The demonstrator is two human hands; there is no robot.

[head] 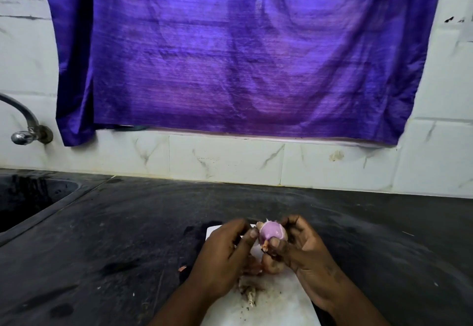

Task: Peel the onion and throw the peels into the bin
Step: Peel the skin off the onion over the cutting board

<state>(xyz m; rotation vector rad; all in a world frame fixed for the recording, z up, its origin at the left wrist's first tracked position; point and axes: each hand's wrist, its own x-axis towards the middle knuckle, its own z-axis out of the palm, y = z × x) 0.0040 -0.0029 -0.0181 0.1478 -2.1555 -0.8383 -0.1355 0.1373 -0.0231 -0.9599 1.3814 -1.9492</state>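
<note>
In the lower centre of the frame, both hands hold a small, partly peeled pink onion (pixel 271 232) just above a white cutting board (pixel 284 305) on the dark table (pixel 115 236). The right hand (pixel 305 251) cups the onion, its fingers (pixel 291 221) curled round the far side. The left hand (pixel 225 256) has its fingers curled, thumb pressed against the onion's left side. Loose peels (pixel 248 293) lie on the board below. A sink (pixel 51 205) and tap (pixel 24 127) are at the left, and a purple cloth (pixel 230 57) hangs above.
</note>
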